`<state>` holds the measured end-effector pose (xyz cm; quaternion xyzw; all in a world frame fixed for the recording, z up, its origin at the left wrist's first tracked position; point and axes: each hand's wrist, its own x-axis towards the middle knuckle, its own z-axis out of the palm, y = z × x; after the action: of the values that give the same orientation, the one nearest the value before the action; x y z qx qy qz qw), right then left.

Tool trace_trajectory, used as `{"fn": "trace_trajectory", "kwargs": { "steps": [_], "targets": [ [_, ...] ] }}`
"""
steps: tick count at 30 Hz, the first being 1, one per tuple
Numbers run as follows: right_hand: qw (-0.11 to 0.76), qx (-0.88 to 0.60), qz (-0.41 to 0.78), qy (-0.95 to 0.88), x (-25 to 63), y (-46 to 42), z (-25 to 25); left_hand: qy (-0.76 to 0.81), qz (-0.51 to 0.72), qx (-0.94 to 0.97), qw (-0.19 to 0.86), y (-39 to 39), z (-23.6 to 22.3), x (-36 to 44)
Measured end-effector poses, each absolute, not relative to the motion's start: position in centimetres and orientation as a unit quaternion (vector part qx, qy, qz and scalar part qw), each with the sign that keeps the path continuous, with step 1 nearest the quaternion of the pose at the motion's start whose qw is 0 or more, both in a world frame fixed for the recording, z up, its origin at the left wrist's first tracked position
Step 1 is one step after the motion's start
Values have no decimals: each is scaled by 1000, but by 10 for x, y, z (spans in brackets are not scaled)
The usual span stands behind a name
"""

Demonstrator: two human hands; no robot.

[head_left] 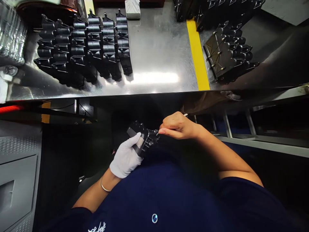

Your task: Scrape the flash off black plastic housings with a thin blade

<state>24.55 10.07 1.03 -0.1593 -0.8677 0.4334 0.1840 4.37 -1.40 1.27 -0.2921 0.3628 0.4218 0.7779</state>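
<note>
My left hand [126,156], in a white glove, is closed round a black molded plastic part [147,141] in front of my body. Its thumb presses a smooth grey face of the part, and ribs and round bosses show on the side toward my right hand. Bare and closed, my right hand [177,126] is at the part's right end. A slim tool [185,115] is in its fist: a pale end sticks out behind the hand and a thin tip shows by the thumb, touching or almost touching the part. The fingers hide the rest of the tool.
Rows of similar black parts [82,48] stand on the metal table [161,48] at left. More parts [227,51] sit right of a yellow tape strip [198,54]. The table's front edge lies beyond my hands. A white block [132,9] is at the back.
</note>
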Motion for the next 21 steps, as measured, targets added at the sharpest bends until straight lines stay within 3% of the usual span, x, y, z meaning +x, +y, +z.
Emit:
{"fn": "trace_trajectory", "kwargs": {
  "steps": [4,9,11,14,21],
  "targets": [
    [148,-164,506,-834,252,99,9,351,408,-285,793,-17,11,47],
    [-16,-70,706,-705,263,104,6,378,408,-249,793,-12,13,46],
    [42,-145,735,-661,264,102,2,386,462,-234,763,-7,14,40],
    [221,-333,712,-577,255,90,-10,393,505,-238,730,-1,17,33],
    [341,-434,604,-575,209,54,-22,423,551,-201,691,2,14,37]
  ]
}}
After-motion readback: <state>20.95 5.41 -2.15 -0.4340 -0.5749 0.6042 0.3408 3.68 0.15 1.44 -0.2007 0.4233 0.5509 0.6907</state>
